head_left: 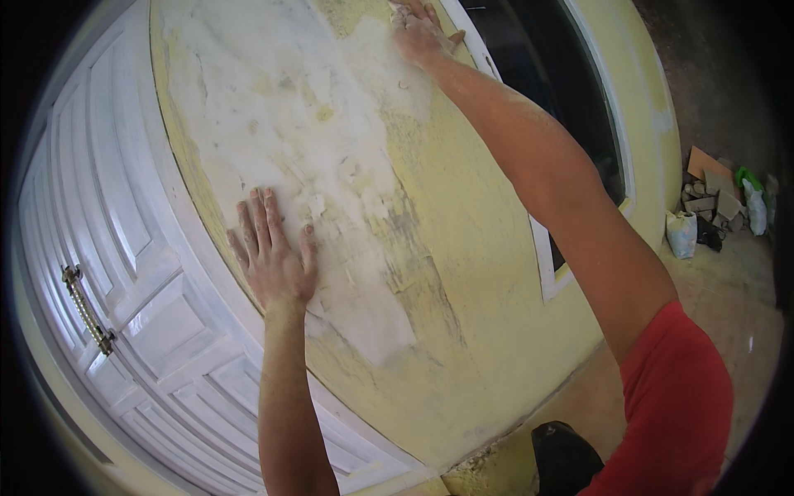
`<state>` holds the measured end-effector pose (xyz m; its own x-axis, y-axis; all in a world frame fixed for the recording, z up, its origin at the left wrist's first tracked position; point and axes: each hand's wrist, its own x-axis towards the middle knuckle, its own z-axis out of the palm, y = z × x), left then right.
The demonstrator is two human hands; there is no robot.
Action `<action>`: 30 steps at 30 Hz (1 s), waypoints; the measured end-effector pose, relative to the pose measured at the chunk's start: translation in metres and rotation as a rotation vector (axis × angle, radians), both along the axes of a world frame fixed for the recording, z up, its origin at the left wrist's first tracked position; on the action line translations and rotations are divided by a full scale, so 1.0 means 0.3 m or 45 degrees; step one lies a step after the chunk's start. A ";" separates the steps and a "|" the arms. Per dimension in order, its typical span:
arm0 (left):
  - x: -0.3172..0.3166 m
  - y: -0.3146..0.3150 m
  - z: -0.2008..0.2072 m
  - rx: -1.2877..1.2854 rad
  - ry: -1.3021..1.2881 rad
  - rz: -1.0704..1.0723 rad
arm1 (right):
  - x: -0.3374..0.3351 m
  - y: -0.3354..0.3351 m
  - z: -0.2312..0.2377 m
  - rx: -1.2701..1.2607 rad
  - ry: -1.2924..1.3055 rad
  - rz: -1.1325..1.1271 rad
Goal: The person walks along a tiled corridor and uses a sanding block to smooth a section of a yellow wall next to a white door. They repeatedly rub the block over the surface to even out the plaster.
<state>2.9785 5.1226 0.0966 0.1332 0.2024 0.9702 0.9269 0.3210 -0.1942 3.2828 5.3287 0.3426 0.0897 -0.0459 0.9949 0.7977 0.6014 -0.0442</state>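
My left hand (277,260) lies flat on the wall with its fingers spread, and nothing is in it. Whitish dust coats its fingers. Under the palm is a rough patch of white filler (273,107) spread over the yellow wall (488,273). High up, beside the white window frame (466,33), my right hand (420,35) presses against the wall near the top of the patch. Its fingers look bent and closed, and they are dusty too. Whatever may be under them is hidden by the hand and the picture's upper edge.
A white panelled door (165,322) with an ornate metal handle (86,310) stands at the left. Dark window glass (546,74) is behind my right arm. On the floor at the far right sit a white sack (681,235), a dark bag (709,235) and a pile of rubble (728,202).
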 end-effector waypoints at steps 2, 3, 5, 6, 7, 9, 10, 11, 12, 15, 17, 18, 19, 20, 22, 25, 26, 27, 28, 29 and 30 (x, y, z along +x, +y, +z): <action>-0.098 -0.025 -0.040 -0.021 0.019 0.095 | -0.216 -0.116 -0.138 -0.173 0.190 0.158; -0.145 -0.083 -0.046 -0.043 0.016 0.169 | -0.358 -0.198 -0.238 -0.123 -0.099 0.146; -0.152 -0.130 -0.032 -0.059 0.012 0.208 | -0.494 -0.252 -0.414 0.319 -0.654 0.131; -0.154 -0.144 -0.026 -0.061 0.000 0.214 | -0.471 -0.252 -0.379 0.336 -0.736 0.098; -0.159 -0.143 -0.031 -0.062 0.007 0.211 | -0.435 -0.229 -0.351 0.334 -0.803 0.072; -0.161 -0.130 -0.039 -0.043 0.006 0.203 | -0.302 -0.186 -0.214 -0.068 -0.233 0.139; -0.113 -0.083 -0.024 -0.019 -0.004 0.141 | -0.207 -0.130 -0.145 -0.047 -0.046 0.075; -0.048 -0.038 -0.013 -0.004 -0.014 0.070 | -0.106 -0.058 -0.103 -0.026 0.140 0.005; -0.003 0.005 -0.017 -0.005 -0.026 0.012 | -0.038 -0.014 -0.092 -0.012 0.324 -0.049; -0.140 -0.125 -0.034 -0.056 -0.016 0.205 | -0.424 -0.130 -0.500 0.420 -0.365 0.169; -0.178 -0.148 -0.044 -0.043 -0.012 0.226 | -0.370 -0.184 -0.501 0.170 -0.485 0.244; -0.187 -0.162 -0.044 -0.043 0.007 0.227 | -0.299 -0.181 -0.501 0.039 -0.530 0.273; -0.105 -0.094 -0.020 -0.025 0.019 0.137 | -0.070 -0.027 -0.410 -0.092 -0.261 0.156; -0.091 -0.062 -0.022 0.005 -0.001 0.103 | -0.022 0.001 -0.351 -0.127 -0.139 0.088; -0.070 -0.038 -0.027 0.008 -0.005 0.095 | -0.036 -0.008 -0.392 -0.181 0.031 0.040; -0.157 -0.120 -0.049 -0.015 -0.009 0.192 | -0.368 -0.189 -0.825 0.291 -0.601 0.159; -0.143 -0.103 -0.043 -0.008 -0.006 0.155 | -0.321 -0.182 -0.817 0.289 -0.695 0.104; -0.138 -0.100 -0.040 -0.006 0.006 0.138 | -0.277 -0.166 -0.796 0.284 -0.778 0.070; -0.130 -0.090 -0.046 -0.024 0.018 0.136 | -0.231 -0.148 -0.767 0.279 -0.850 0.035; -0.138 -0.088 -0.046 -0.018 0.026 0.159 | -0.186 -0.128 -0.670 0.072 -0.549 0.036; -0.117 -0.077 -0.049 -0.010 0.014 0.153 | -0.124 -0.122 -0.590 -0.137 -0.268 0.011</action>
